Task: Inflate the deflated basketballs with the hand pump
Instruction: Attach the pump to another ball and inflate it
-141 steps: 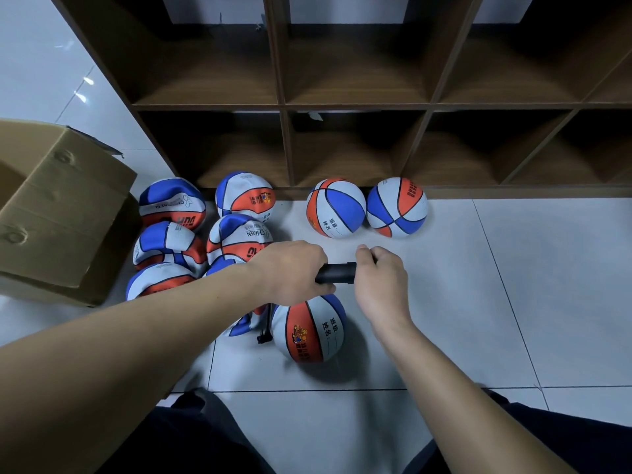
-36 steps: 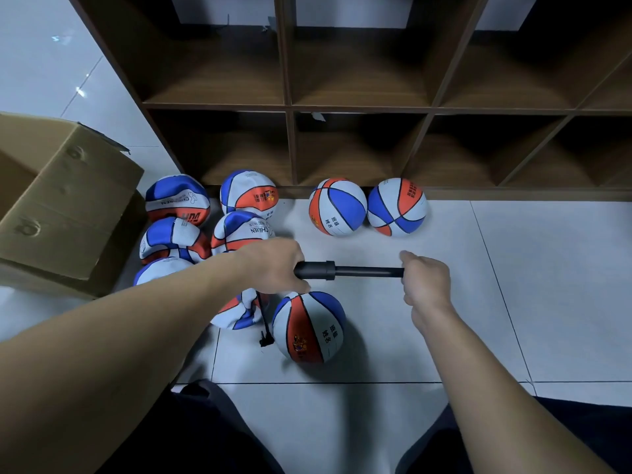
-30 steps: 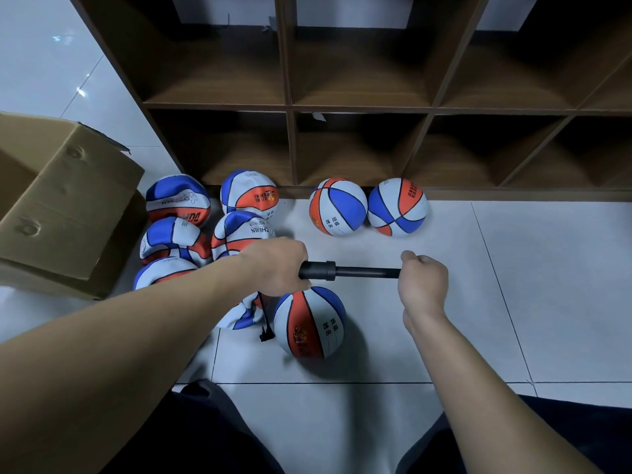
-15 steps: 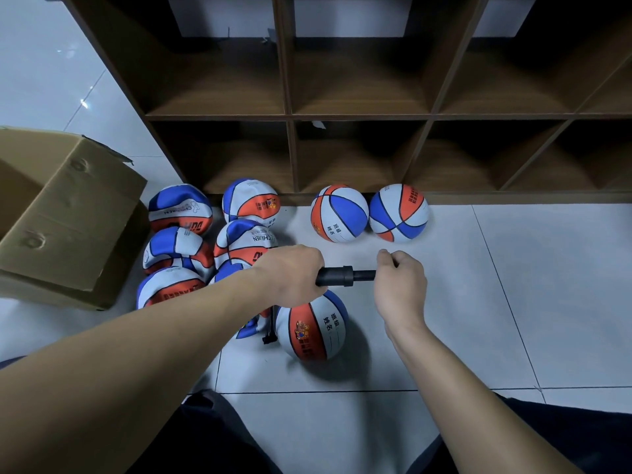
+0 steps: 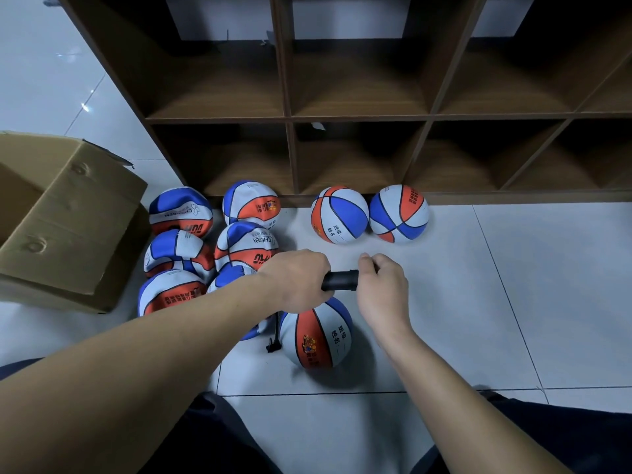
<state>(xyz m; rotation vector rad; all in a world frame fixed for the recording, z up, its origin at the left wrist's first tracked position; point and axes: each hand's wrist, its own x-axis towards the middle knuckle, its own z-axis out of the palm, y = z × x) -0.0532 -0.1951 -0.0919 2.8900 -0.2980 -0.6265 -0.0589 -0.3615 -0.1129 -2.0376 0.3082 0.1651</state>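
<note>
My left hand [image 5: 297, 279] grips the black pump [image 5: 340, 279] barrel; my right hand [image 5: 381, 288] is curled round its hidden handle, hands nearly together, above the basketball [image 5: 316, 336] on the floor [image 5: 478, 302], arms extended.

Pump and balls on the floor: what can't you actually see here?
Head view only:
- Pump: most of its body hidden inside the left hand; its handle inside the right hand.
- Hose joining the near ball: too small to tell.
- Cardboard box: cut off by the left edge.
</note>
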